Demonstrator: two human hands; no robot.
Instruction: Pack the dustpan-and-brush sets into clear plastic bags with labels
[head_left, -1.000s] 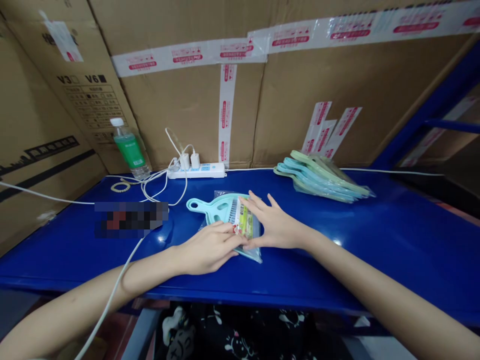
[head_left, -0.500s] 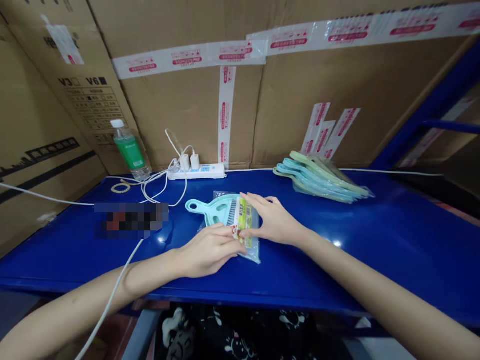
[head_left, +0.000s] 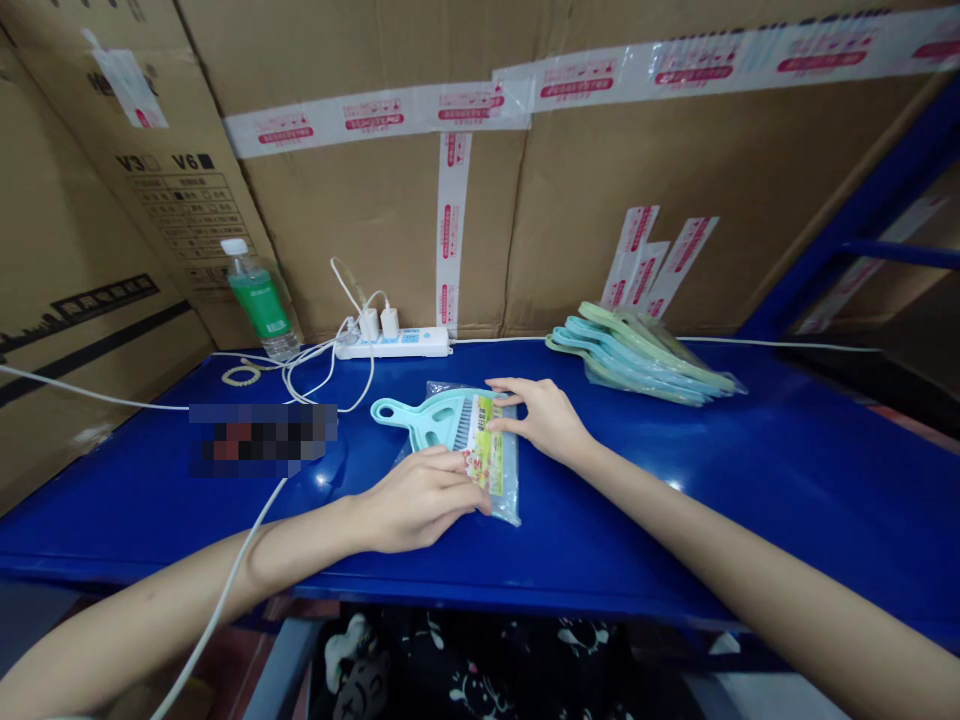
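At table centre: bagged dustpan (head_left: 442,420) lies flat on blue table (head_left: 750,470), handle toward 9 o'clock.
Left hand (head_left: 416,500): fingers pressed together, flat on its 6 o'clock edge.
Right hand (head_left: 547,420): fingertips on its 3 o'clock edge; pinching or not, cannot tell.
Open room: blue surface from 3 to 5 o'clock.
Crowded: dustpan stack (head_left: 645,355) at 2 o'clock, power strip (head_left: 394,342) at 12, cable (head_left: 274,497) at 8.

Left hand (head_left: 416,500) is lying palm down, fingers extending toward 2 o'clock; right hand (head_left: 544,420) is resting likewise, fingers pointing toward 9 o'clock.
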